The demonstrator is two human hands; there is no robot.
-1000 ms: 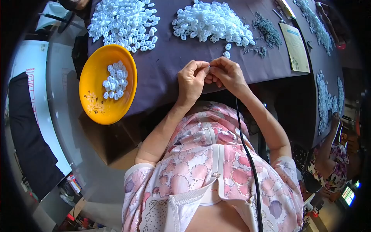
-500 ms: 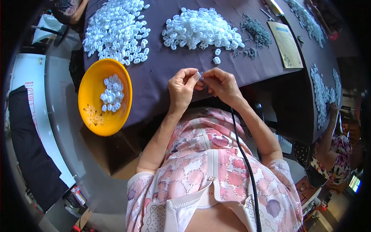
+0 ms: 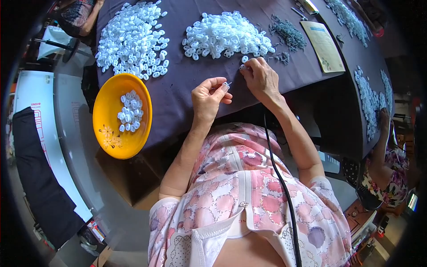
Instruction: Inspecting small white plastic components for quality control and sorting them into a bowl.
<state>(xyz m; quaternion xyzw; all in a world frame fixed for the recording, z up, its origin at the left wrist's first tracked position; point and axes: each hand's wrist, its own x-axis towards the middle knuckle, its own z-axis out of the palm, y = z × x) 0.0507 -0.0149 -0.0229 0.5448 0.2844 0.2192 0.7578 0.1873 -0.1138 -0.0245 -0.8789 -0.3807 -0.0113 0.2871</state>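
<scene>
My left hand pinches a small white oval plastic piece between thumb and forefinger, with a thin grey pin sticking out of it. Forward and to the right, my right hand is on the table with its fingertips closed at another white oval piece, which they partly cover. A loose white piece lies just beyond those fingertips. Behind it spreads a heap of white two-holed oval pieces. A pile of small grey pins sits to the right of that heap.
At left, a yellow bowl holds several white pieces, and a second large heap lies behind it. A beige envelope-like packet rests at right. Other people's arms show at far left and right. A black cable hangs over my clothes.
My right hand has left my left hand and moved forward to the loose white piece. The left hand still pinches its piece near the same spot. The view has shifted slightly.
</scene>
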